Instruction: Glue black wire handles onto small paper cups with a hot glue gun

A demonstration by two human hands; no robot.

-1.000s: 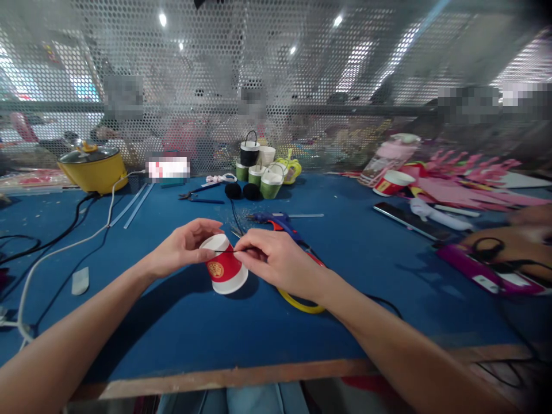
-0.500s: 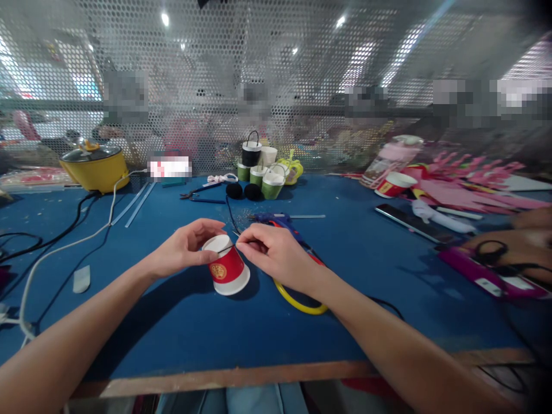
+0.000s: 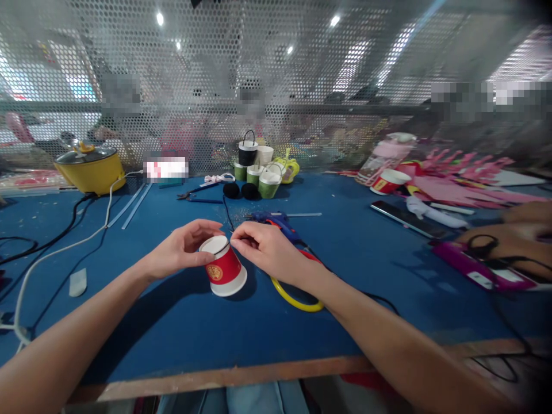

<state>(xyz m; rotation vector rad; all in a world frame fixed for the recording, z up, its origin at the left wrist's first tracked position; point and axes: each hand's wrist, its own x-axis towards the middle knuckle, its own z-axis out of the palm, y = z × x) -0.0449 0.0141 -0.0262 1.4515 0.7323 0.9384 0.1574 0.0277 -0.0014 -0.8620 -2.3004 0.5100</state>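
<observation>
An upside-down red and white paper cup (image 3: 226, 268) with a gold emblem stands on the blue table. My left hand (image 3: 179, 250) grips it from the left, its thumb near the upper edge and the fingers round the far side. A thin black cord (image 3: 221, 249) lies along the edge of the cup's upturned base. Pinched between thumb and index finger of my right hand (image 3: 263, 248) is the cord's right end, close beside the cup. Just beyond that hand lies a blue glue gun (image 3: 273, 218) with a glue stick. A yellow and red handle (image 3: 297, 302) shows partly under my right forearm.
Small green and black cups (image 3: 268, 184), two black pompoms (image 3: 249, 191) and pliers (image 3: 200, 198) are at the back. A yellow pot (image 3: 92, 172) and white cable (image 3: 52, 256) occupy the left. On the right are a phone (image 3: 403, 219), a purple case (image 3: 478, 267) and another person's hand (image 3: 495, 244).
My right hand has drawn in slightly toward the cup, and the cord now sits closer along its upper edge. The whole view has shifted a little.
</observation>
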